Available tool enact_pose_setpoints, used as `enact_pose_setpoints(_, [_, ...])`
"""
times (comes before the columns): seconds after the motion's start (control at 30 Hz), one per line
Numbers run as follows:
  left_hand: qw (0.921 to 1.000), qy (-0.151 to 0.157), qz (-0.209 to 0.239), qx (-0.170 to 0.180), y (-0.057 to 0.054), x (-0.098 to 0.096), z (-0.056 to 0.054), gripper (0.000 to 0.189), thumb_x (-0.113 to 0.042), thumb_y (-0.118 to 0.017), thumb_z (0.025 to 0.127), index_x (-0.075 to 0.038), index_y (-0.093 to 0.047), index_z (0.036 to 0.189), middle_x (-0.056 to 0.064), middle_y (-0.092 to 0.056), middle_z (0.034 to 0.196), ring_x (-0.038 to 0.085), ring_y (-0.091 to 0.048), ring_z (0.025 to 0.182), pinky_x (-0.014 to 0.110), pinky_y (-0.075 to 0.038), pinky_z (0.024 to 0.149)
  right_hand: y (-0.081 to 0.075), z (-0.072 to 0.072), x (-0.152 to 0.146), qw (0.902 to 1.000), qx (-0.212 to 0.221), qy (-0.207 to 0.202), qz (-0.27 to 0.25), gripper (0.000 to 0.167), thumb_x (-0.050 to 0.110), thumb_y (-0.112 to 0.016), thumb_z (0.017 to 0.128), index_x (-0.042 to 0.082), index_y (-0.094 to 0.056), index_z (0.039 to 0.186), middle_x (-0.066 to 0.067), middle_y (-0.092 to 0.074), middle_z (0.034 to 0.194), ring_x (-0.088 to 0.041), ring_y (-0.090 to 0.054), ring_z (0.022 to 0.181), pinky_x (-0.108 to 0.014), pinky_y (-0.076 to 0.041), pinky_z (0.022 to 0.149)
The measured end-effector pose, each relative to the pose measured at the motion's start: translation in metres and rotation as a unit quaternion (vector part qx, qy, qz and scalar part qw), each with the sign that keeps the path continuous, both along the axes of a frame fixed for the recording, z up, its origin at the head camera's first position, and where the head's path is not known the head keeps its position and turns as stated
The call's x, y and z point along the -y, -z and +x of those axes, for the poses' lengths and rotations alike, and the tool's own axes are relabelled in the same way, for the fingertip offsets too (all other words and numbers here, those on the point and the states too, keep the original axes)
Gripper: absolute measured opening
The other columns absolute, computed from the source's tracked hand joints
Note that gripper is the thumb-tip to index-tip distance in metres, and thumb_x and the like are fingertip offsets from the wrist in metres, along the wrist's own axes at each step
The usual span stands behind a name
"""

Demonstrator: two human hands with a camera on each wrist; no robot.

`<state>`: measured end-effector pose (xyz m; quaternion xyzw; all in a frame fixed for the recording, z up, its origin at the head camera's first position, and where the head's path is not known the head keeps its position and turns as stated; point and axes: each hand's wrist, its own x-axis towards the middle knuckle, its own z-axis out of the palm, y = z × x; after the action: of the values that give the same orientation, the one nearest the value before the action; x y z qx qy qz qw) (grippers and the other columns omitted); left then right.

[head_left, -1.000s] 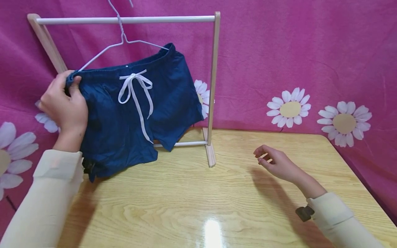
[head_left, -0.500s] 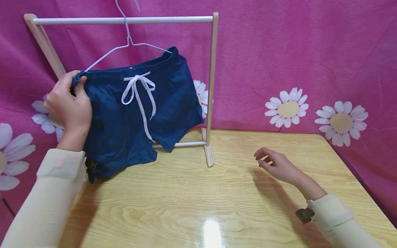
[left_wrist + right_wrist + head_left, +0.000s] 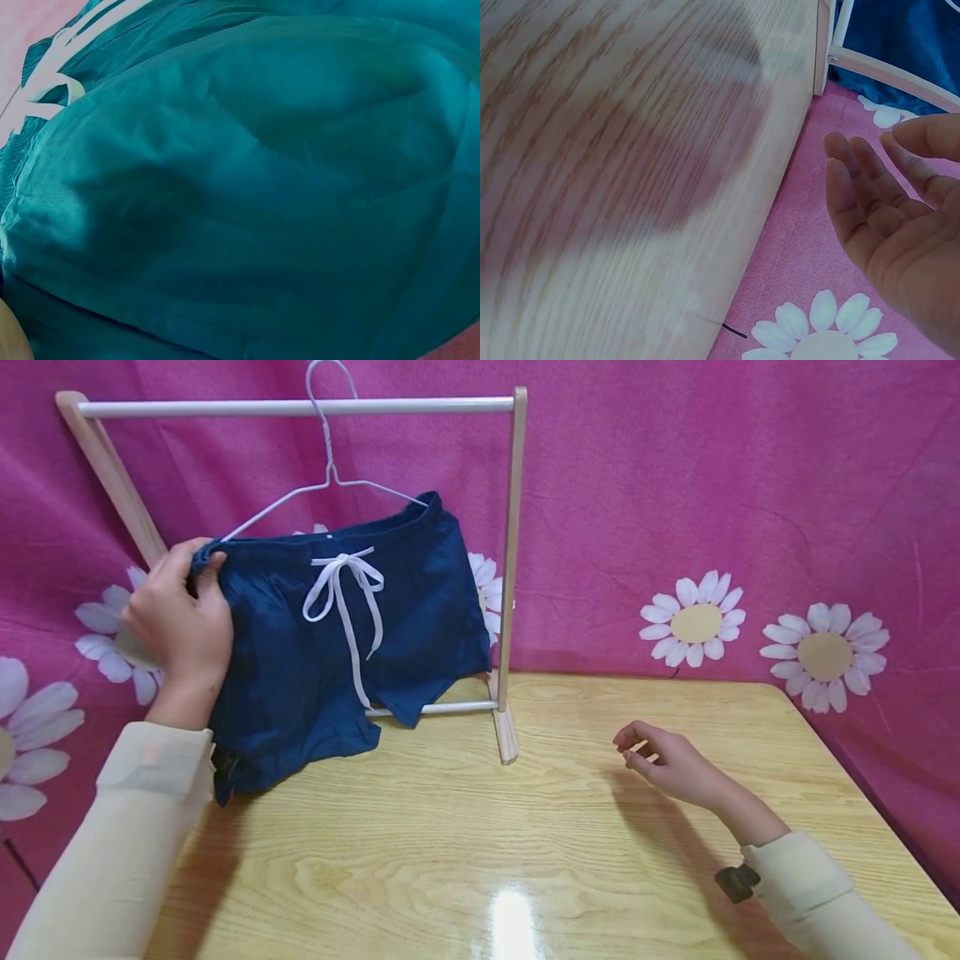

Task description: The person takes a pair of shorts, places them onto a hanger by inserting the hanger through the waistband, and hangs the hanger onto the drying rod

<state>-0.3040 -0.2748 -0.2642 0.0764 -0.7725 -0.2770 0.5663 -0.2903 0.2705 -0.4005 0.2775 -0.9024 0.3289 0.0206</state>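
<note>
A pair of dark blue shorts [image 3: 292,635] with a white drawstring bow [image 3: 343,560] hangs on a white wire hanger [image 3: 327,460]. My left hand [image 3: 183,610] pinches the waistband at its left corner, together with the hanger's end there. The hanger's hook rises above the rack's top rail [image 3: 202,409]; its stem crosses in front of the rail and its tip seems to drop behind it. Blue fabric [image 3: 262,187] fills the left wrist view, with a bit of hand at the lower left. My right hand [image 3: 675,766] hovers over the table, fingers loosely bent, holding nothing.
The small rack has wooden posts [image 3: 513,552] and a lower white bar [image 3: 457,707]. It stands at the back left of the wood-grain table [image 3: 450,827]. A pink cloth [image 3: 615,493] with white daisies hangs behind.
My left hand has moved right and slightly down with the shorts and hanger. The hook has come down toward the top rail. My right hand has stayed nearly still.
</note>
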Motion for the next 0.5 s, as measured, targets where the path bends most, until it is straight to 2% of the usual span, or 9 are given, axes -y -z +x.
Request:
enact_pose_setpoints(0.2, [0.9999,0.01,-0.006,-0.002,0.0021,-0.0023,-0.0016,0.049,-0.053,-0.056,0.098,-0.011,-0.076,0.117,0.01,-0.074,0.117,0.031,-0.069,0.11,0.055,-0.049,0.086,0.0003,0.0018,-0.0007,1.0,0.004,-0.002,-0.005,0.015,-0.007,-0.059,0.096,-0.002,-0.062,0.11,-0.02,-0.067,0.105,-0.029,-0.068,0.087,-0.03,-0.056,0.071])
enact_pose_setpoints(0.5, [0.9991,0.041,-0.004,0.008,0.006,-0.0051,-0.0026,0.047,-0.048,-0.057,0.1,-0.01,-0.075,0.119,0.01,-0.074,0.12,0.03,-0.068,0.113,0.049,-0.046,0.094,0.0014,0.0038,-0.0018,0.9999,0.013,-0.007,0.0,0.015,-0.007,-0.059,0.096,-0.004,-0.061,0.111,-0.02,-0.066,0.106,-0.027,-0.067,0.088,-0.028,-0.055,0.069])
